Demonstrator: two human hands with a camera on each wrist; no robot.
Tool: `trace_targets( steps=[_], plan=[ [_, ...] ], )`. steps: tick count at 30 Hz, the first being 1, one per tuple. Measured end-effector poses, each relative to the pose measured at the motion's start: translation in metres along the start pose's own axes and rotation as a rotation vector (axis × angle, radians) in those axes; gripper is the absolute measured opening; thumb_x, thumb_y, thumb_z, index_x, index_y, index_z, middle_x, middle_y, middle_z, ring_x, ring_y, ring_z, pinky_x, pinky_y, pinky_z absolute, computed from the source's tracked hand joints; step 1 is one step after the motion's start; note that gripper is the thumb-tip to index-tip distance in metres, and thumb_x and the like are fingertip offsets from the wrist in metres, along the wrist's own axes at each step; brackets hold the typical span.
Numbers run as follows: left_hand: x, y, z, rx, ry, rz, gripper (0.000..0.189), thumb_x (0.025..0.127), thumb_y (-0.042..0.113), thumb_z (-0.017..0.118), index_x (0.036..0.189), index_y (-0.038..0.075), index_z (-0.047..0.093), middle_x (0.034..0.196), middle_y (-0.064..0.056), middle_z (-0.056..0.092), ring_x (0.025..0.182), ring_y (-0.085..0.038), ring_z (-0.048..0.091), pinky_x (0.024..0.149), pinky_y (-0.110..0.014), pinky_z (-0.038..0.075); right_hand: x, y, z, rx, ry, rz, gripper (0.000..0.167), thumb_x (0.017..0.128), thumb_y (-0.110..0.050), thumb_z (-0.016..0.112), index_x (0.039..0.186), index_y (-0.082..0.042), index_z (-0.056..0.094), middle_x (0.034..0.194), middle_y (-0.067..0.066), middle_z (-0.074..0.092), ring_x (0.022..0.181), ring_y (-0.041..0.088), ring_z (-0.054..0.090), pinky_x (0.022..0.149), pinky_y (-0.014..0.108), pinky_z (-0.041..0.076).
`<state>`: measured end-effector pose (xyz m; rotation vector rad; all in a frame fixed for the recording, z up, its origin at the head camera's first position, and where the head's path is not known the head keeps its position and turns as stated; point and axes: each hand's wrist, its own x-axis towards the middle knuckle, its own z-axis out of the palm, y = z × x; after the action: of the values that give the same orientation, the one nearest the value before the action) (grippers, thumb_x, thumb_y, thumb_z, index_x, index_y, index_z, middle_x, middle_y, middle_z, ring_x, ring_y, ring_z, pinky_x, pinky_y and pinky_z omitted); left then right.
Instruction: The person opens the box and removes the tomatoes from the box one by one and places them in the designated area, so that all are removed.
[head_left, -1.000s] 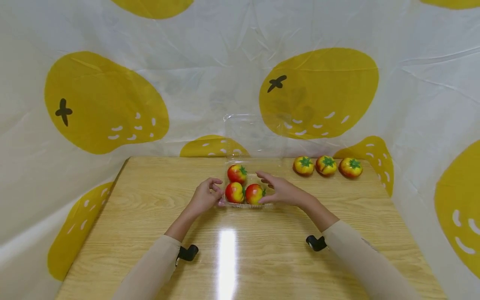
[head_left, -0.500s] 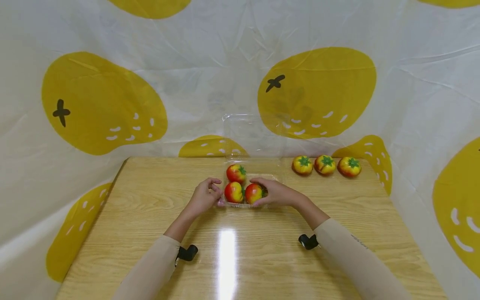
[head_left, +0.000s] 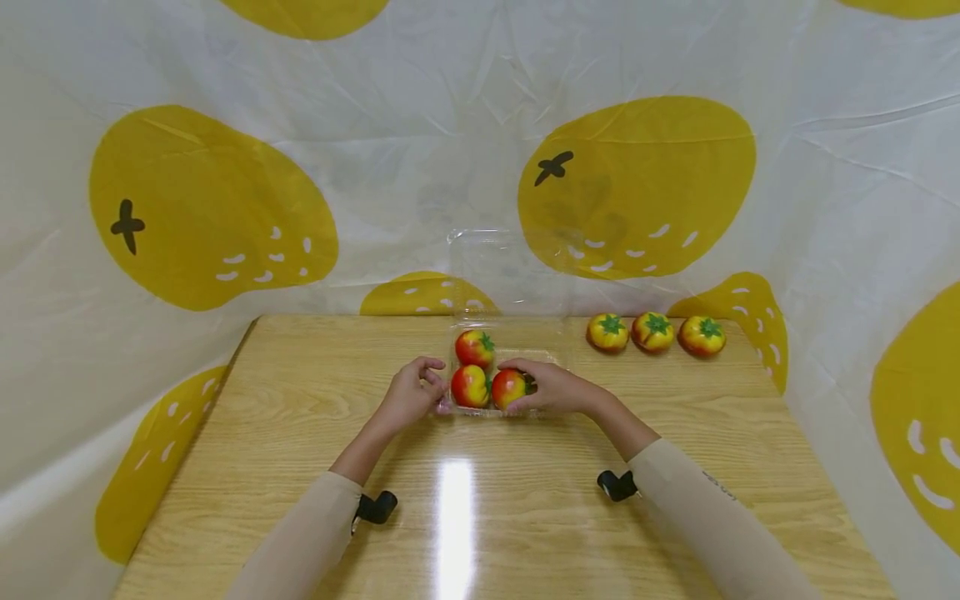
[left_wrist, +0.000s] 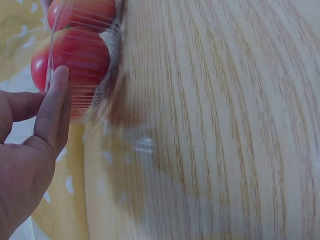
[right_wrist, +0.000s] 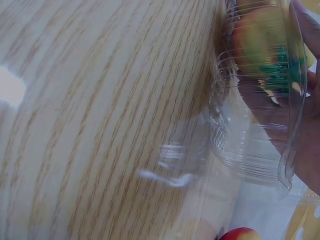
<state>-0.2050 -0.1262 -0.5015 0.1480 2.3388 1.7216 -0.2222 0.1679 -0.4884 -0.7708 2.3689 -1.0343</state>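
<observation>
A clear plastic clamshell box (head_left: 551, 337) stands with its lid up near the back of the table. Inside it are three red-and-yellow tomatoes: one at the back left (head_left: 474, 348), one at the front left (head_left: 470, 387) and one at the front right (head_left: 507, 388). My left hand (head_left: 408, 392) pinches the box's left rim; in the left wrist view a finger (left_wrist: 57, 95) lies against the outer wall. With fingers and thumb around it, my right hand (head_left: 555, 387) grips the front right tomato, whose green leafy top (right_wrist: 280, 70) shows through the box wall in the right wrist view.
To the right of the box, three more tomatoes (head_left: 652, 332) sit in a row along the back edge of the wooden table (head_left: 337, 350). A white curtain (head_left: 420, 100) with yellow fruit prints hangs behind and at both sides.
My right hand has moved a little left and wrapped its fingers around the front right tomato. The left hand has stayed at the box's left rim.
</observation>
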Motion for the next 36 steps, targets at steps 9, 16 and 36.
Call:
trace_targets(
  steps=[9, 16, 36],
  plan=[
    [-0.0003, 0.0009, 0.0003, 0.009, 0.008, -0.001, 0.035, 0.096, -0.002, 0.067, 0.130, -0.006, 0.058, 0.093, -0.013, 0.060, 0.061, -0.012, 0.064, 0.057, -0.027, 0.060, -0.0001, -0.0005, 0.0003, 0.010, -0.002, 0.014, 0.076, 0.091, -0.037, 0.079, 0.154, -0.011, 0.045, 0.151, 0.013, 0.053, 0.130, 0.030, 0.057, 0.109, 0.050, 0.050],
    [0.0003, 0.0009, -0.0001, 0.003, 0.000, 0.005, 0.035, 0.097, -0.001, 0.067, 0.130, -0.007, 0.058, 0.093, -0.013, 0.060, 0.062, -0.013, 0.064, 0.056, -0.023, 0.058, -0.0004, -0.0003, 0.0003, 0.014, 0.001, 0.018, 0.076, 0.091, -0.039, 0.078, 0.154, -0.011, 0.044, 0.150, 0.014, 0.053, 0.130, 0.030, 0.057, 0.109, 0.051, 0.051],
    [-0.0024, 0.0030, 0.0007, 0.008, 0.003, -0.011, 0.035, 0.097, -0.002, 0.067, 0.131, -0.006, 0.057, 0.093, -0.013, 0.059, 0.063, -0.015, 0.065, 0.056, -0.024, 0.059, -0.0032, -0.0048, -0.0020, 0.041, 0.034, -0.001, 0.076, 0.092, -0.035, 0.079, 0.154, -0.011, 0.044, 0.151, 0.014, 0.052, 0.130, 0.030, 0.057, 0.108, 0.050, 0.052]
  ],
)
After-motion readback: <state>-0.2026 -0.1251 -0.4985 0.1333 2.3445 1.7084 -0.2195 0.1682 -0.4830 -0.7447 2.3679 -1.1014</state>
